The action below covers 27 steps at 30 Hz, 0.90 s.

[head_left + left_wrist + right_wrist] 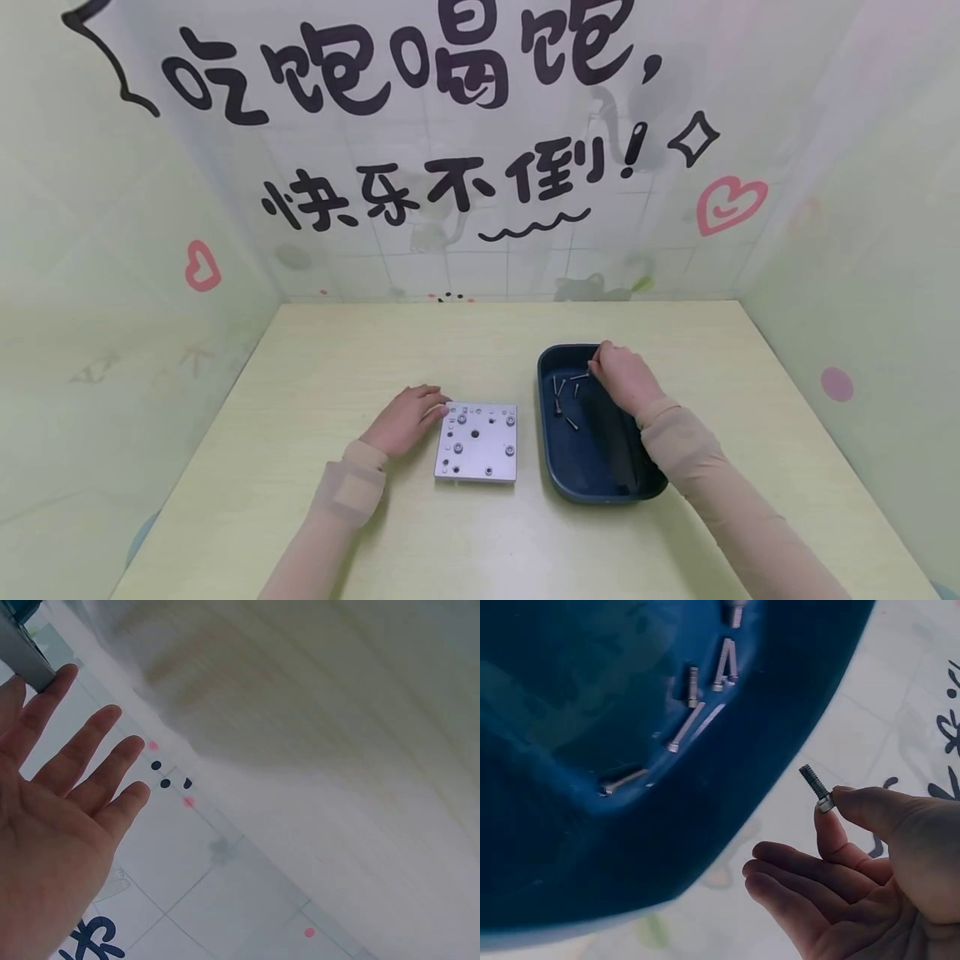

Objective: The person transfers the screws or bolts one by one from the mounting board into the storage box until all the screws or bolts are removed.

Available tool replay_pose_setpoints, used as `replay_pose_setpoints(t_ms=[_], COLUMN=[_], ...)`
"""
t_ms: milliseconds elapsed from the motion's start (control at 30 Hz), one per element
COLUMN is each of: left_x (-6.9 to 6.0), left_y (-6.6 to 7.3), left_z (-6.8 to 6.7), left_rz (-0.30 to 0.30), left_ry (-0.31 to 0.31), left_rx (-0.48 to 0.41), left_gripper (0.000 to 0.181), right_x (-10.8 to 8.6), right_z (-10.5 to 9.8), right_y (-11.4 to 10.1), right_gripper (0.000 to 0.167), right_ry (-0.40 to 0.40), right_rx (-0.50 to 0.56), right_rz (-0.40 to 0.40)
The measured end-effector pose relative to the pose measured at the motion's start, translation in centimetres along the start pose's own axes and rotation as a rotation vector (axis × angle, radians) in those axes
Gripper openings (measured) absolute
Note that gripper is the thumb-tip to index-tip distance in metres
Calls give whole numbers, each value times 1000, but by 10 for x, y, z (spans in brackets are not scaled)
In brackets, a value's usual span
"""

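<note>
A silver square metal plate (pixel 486 457) with holes and several socket-head screws set in it lies flat on the table. My left hand (pixel 403 421) is at its upper left corner. The left wrist view shows that hand's straight, spread fingers (pixel 94 742), with the index finger and thumb touching the plate's edge (pixel 28 660). Over the far right rim of a dark blue tray (pixel 543 433) is my right hand (pixel 628 379). In the right wrist view it pinches a socket-head screw (pixel 815 786) by its head between thumb and index finger, threaded end pointing away.
Several loose screws (pixel 572 423) lie in the tray's left and far part. The tray stands right of the plate, a narrow strip of pale wooden table (pixel 528 500) between them. Printed walls (pixel 480 275) enclose the table at the back and sides.
</note>
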<state>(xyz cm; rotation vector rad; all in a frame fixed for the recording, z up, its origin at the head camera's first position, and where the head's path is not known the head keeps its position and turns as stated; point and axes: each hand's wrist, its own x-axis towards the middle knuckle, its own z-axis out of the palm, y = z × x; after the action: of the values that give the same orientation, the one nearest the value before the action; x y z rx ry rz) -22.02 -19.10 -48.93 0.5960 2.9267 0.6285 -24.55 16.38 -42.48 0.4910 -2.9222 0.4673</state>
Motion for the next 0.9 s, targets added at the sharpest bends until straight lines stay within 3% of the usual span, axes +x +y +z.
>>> replay_pose_setpoints(t_ms=[367,900], left_x=[0,1], left_y=[1,-1], left_z=[-1,1], left_rz=[8,-5], left_ry=[3,-7], left_rx=[3,6], left_gripper=[35,36], right_x=[-7,-5], right_z=[14,13], right_y=[11,2], right_gripper=[10,13], right_ry=[-25,-78], right_rx=[0,44], right_rz=[-36,21])
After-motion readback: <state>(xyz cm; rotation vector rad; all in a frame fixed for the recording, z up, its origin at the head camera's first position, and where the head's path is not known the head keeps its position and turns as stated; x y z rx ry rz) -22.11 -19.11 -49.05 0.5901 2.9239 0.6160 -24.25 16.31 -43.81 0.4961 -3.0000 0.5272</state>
